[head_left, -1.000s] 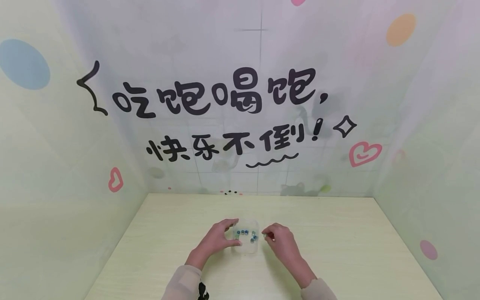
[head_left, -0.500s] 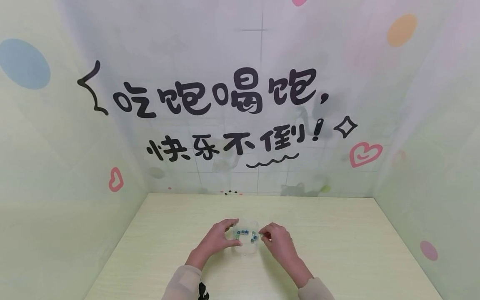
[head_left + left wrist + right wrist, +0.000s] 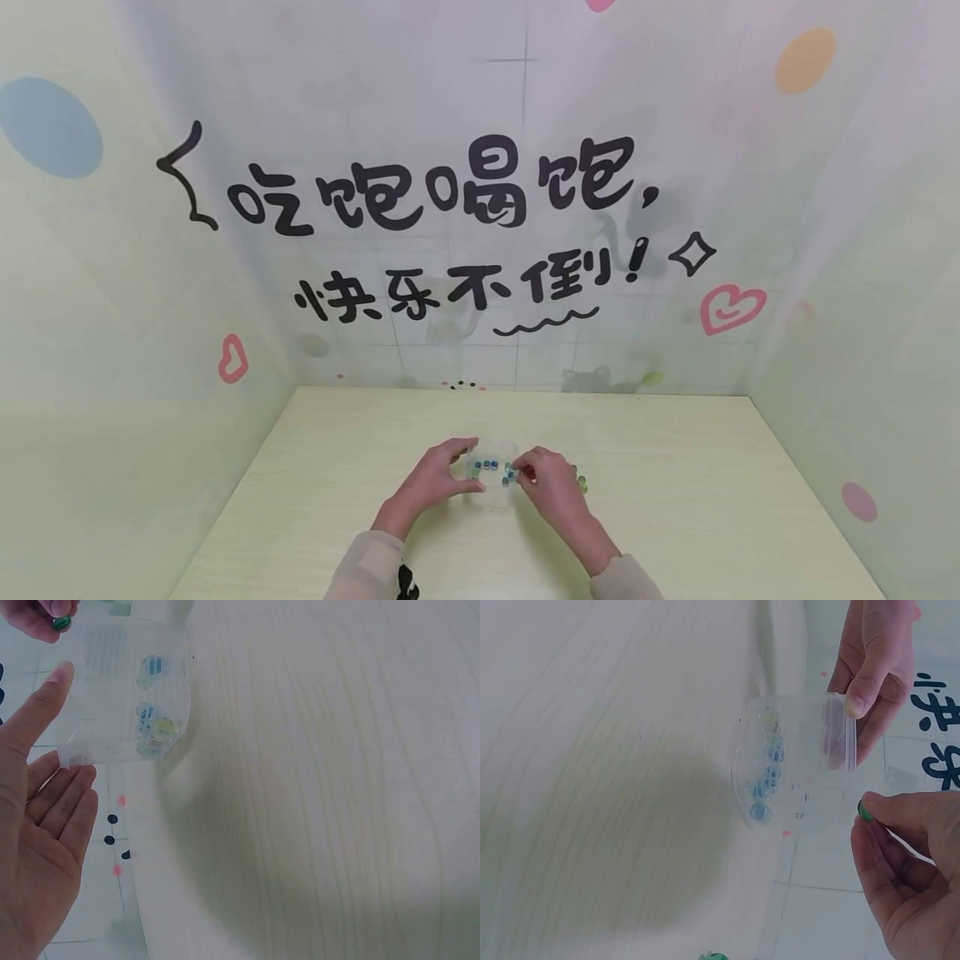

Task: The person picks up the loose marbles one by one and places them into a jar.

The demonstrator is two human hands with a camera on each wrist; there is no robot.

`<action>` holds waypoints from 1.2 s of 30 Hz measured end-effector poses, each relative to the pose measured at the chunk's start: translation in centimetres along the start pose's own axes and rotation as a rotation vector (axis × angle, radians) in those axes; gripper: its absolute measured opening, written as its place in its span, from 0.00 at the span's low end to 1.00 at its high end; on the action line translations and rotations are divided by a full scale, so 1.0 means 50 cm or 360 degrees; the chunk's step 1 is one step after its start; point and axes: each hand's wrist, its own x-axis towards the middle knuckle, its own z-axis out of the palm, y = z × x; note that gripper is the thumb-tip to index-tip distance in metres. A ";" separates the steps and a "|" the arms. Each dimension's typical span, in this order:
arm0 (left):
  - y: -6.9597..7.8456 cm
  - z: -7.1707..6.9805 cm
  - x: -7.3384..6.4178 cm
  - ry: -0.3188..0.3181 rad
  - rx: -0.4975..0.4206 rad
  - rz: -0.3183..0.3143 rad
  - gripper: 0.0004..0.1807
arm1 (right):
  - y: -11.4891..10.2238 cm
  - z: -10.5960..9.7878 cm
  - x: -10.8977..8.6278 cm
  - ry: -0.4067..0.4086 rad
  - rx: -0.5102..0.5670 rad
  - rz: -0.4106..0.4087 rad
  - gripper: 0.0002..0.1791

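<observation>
A clear plastic box (image 3: 491,497) stands on the table with several blue-tinted glass marbles (image 3: 772,777) and a yellowish one lying at its bottom. My left hand (image 3: 435,477) grips the box from the left, thumb on the near side and fingers on the far side. Between thumb and fingertips my right hand (image 3: 557,490) pinches a green marble (image 3: 865,810), held by the box's rim at the right. In the left wrist view that green marble (image 3: 61,623) shows just above the box opening.
Several green and yellow marbles (image 3: 582,482) lie on the table, partly hidden behind my right hand. The pale wooden table (image 3: 675,467) is bounded by a printed backdrop (image 3: 360,358) at the back and sides.
My right hand has moved left to the box with the marble, and the marbles on the table behind it have come into view. My left hand and the box have stayed put.
</observation>
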 end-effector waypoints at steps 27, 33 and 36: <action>0.001 -0.001 0.002 -0.0018 0.0001 0.0016 0.41 | -0.008 0.004 0.000 -0.0010 -0.0041 -0.0017 0.07; 0.001 -0.001 0.001 -0.0014 0.0016 -0.0001 0.41 | -0.006 0.000 -0.001 -0.0008 -0.0021 -0.0013 0.07; 0.000 0.000 0.000 -0.0014 0.0021 -0.0008 0.41 | -0.003 -0.003 -0.001 -0.0009 -0.0024 0.0003 0.07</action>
